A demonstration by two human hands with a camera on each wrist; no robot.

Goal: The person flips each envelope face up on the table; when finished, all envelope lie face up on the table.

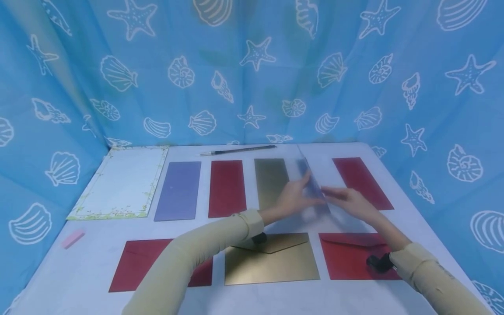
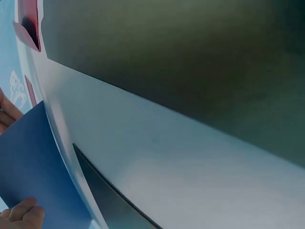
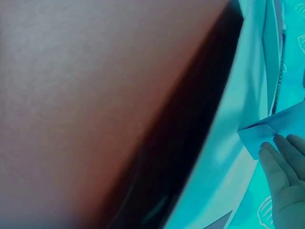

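the landmark is the gold flapped envelope point(image 1: 275, 267) in the near row. beyond it and to its right, the blue envelope point(image 2: 33, 162) is tilted up on edge between the two hands; whether its lower edge touches the table point(image 1: 267, 302) cannot be told.

the left hand point(image 1: 292, 195) appears to pinch the blue envelope between thumb and fingers. the right hand point(image 1: 353, 204) has its fingers straight and close together, tips against the flap side; its thumb's grip cannot be told.

the step in hand looks like turning this envelope or working its flap; which, the blur leaves open. a next move with it would call for a steady left pinch and light right fingertips, so the paper does not crease, and for a level lowering if it is to lie flat.

straight beyond the landmark lies the plain gold envelope point(image 1: 269, 173); beyond and farther right, the dark red envelope point(image 1: 362, 181), with bare table between these two. just right of the landmark is the bright red envelope point(image 1: 342, 260).
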